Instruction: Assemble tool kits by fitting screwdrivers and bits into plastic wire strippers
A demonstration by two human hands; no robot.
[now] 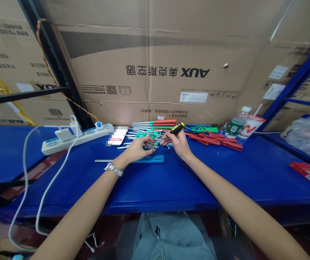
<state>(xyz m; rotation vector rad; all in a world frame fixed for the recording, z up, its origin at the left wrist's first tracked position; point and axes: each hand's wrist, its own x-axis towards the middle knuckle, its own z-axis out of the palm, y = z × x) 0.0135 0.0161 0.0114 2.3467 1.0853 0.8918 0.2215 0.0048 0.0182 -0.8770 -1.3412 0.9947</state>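
My right hand (180, 143) is closed around a screwdriver (178, 127) with a black and yellow handle, its shaft angled down to the left. Facing it, my left hand (141, 147) has its fingers and thumb curled together over small metal and green parts (159, 135); what lies between the fingertips is too small to name. Below the left hand rests a tool with a flat blue handle (157, 159) and a thin metal rod. Behind both hands are several metal rods with red and green handles (164, 122).
Red plastic parts (214, 139) and green ones (205, 129) lie right of my hands. Farther right stand a water bottle (235, 124) and a paper cup (251, 126). A power strip (90, 134) with white cables is at left. A red box (309, 174) sits far right; cardboard (155, 47) rises behind.
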